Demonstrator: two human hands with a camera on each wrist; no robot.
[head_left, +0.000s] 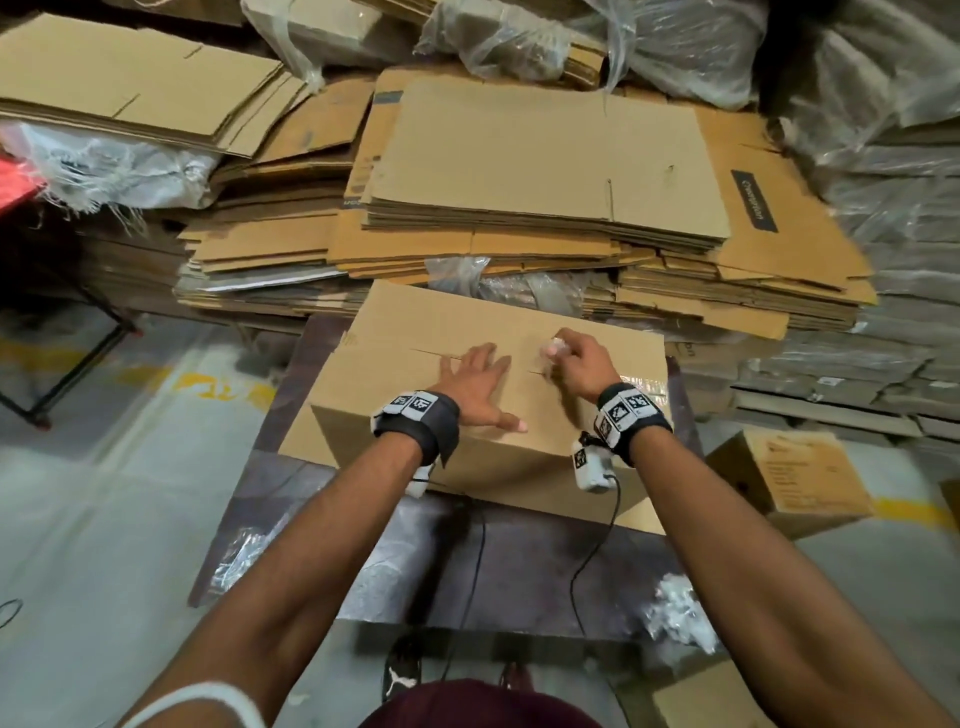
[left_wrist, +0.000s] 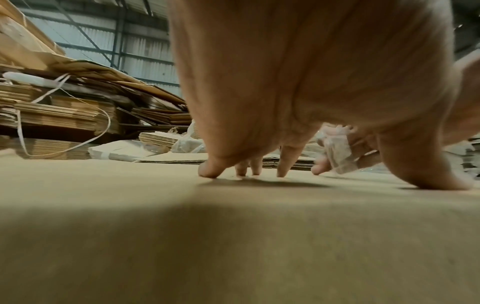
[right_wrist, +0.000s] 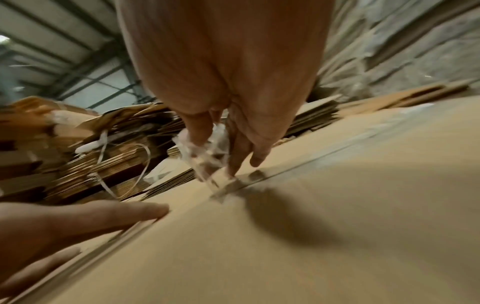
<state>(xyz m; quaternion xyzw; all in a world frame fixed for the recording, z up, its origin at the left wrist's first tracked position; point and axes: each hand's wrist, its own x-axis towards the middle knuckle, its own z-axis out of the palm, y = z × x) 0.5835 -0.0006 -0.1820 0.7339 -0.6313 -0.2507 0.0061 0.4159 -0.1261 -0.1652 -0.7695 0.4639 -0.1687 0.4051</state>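
A closed brown cardboard box stands on a dark table before me. My left hand lies on the box top with its fingers spread and straight, fingertips touching the cardboard. My right hand is just to its right, over the centre seam. It pinches a crumpled strip of clear tape, whose wad trails down to the seam. The same clear tape shows behind my left fingers. A stretch of tape still shines along the right end of the seam.
Piles of flattened cardboard boxes rise right behind the table, with plastic-wrapped bundles to the right and a torn white sack to the left. A small printed box sits on the floor at right. Crumpled plastic lies at the table's near corner.
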